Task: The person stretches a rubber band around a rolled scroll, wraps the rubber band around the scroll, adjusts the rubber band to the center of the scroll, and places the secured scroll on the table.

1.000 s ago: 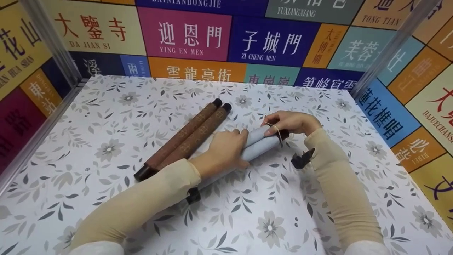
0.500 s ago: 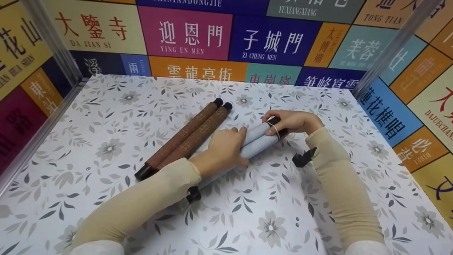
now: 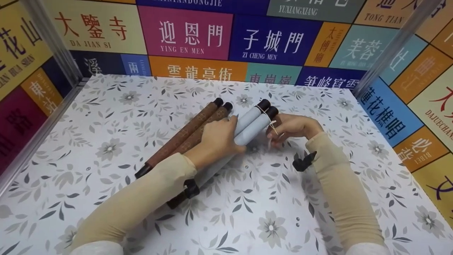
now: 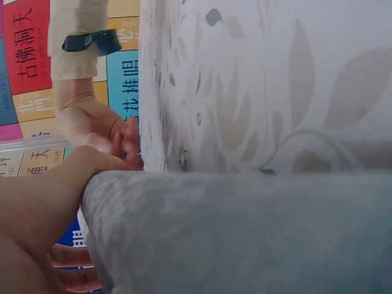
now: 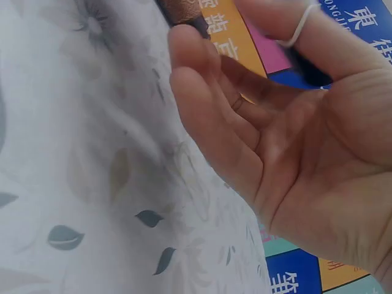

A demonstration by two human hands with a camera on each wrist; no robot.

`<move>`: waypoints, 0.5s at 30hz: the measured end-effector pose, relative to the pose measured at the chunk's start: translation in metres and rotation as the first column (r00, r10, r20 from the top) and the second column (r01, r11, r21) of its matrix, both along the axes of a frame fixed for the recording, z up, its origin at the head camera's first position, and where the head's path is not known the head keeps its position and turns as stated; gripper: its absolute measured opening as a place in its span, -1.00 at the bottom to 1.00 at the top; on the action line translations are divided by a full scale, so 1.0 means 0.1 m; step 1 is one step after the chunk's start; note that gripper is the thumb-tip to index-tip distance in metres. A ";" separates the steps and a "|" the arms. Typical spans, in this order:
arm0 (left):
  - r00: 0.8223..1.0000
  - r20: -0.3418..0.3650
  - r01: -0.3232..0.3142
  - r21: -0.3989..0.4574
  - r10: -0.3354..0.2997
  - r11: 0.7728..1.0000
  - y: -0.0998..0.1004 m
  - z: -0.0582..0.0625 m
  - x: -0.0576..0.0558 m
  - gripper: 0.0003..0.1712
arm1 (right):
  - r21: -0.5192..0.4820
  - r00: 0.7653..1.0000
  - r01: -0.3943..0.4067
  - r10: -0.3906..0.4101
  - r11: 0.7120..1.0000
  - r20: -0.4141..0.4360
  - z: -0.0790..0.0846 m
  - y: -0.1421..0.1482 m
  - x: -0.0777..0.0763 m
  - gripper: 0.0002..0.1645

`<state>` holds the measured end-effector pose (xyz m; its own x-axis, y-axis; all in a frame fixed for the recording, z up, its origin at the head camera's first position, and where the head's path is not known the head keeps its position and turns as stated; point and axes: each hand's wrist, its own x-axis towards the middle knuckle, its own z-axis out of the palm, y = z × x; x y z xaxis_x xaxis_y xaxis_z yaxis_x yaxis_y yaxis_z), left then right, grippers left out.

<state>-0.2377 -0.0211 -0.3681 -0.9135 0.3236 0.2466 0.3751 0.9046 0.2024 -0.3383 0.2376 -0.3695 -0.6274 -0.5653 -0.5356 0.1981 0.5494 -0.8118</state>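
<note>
Two pale blue rolled scrolls with dark end knobs lie side by side, slanting over the table. My left hand grips them around the middle, its thumb on the near side. In the left wrist view one pale scroll fills the lower part. A thin pale cord crosses both scrolls just below their far knobs. My right hand is right of these ends, fingers bent, with the cord drawn out to it. In the right wrist view the cord loops around the thumb.
Two brown patterned scrolls with black ends lie left of the pale ones, partly behind my left hand. A flowered cloth covers the table. Coloured panels with lettering stand at the back and sides.
The pale scrolls' far ends have swung left and away, with my left hand shifting slightly left. My right hand has come off these ends, pulling the cord out to the right.
</note>
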 end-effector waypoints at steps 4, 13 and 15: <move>1.000 -0.010 0.004 0.015 -0.004 1.000 0.02 0.04 0.03 -0.20 | 0.061 1.000 0.003 -0.003 0.998 0.009 0.01 -0.05 0.05 -0.55; 0.997 -0.070 -0.006 0.033 0.008 0.999 0.04 0.05 0.06 -0.22 | 0.231 0.995 -0.038 0.059 0.972 -0.086 -0.19 -0.30 0.10 -0.87; 0.997 -0.077 0.007 0.031 -0.005 0.999 0.04 0.05 0.07 -0.21 | 0.217 0.990 -0.040 0.068 0.975 -0.122 -0.20 -0.32 0.11 -0.86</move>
